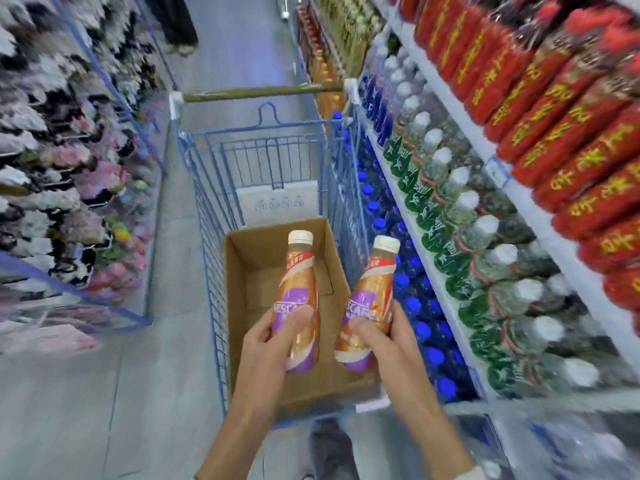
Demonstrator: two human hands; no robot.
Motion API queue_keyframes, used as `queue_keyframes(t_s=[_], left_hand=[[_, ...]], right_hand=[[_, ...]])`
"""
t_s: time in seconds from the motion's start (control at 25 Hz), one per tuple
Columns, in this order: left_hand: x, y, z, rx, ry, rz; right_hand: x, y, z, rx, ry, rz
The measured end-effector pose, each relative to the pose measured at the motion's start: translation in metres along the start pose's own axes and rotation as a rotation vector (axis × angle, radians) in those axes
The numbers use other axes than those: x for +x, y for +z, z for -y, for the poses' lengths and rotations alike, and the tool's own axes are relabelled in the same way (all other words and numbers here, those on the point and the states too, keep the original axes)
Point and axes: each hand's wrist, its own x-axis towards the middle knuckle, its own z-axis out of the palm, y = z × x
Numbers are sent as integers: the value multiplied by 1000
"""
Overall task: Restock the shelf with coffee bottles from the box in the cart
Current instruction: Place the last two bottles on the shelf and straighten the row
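Holding one coffee bottle (pixel 299 289) upright over the open cardboard box (pixel 239 271), the left hand (pixel 273 336) has its fingers and thumb curled round the lower, purple part of the label. The right hand (pixel 384 341) grips a second coffee bottle (pixel 372 292) the same way, near its base. This one leans right, its white cap past the box's right wall, toward the shelf (pixel 550 233). Both bottles are orange and purple with white caps, side by side but apart. The box sits in the near end of the blue wire cart (pixel 211 202), which stands in the aisle just beside the shelf. Blue-capped bottles (pixel 412 303) fill the lowest level, green-labelled clear bottles (pixel 450 216) the next, and red packs (pixel 554 133) with yellow lettering sit above. Blurred goods hang on racks at the left.
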Motion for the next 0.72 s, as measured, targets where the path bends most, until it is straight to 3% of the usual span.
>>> queue_keyframes(t_s=[0.4,0.72], left_hand=[[-138,82,1,95,31,464],[-264,214,50,215,-58,891]], right_hand=[[-197,-96,3,127,-120,-431],[-366,-211,-23,260,-228,-918]])
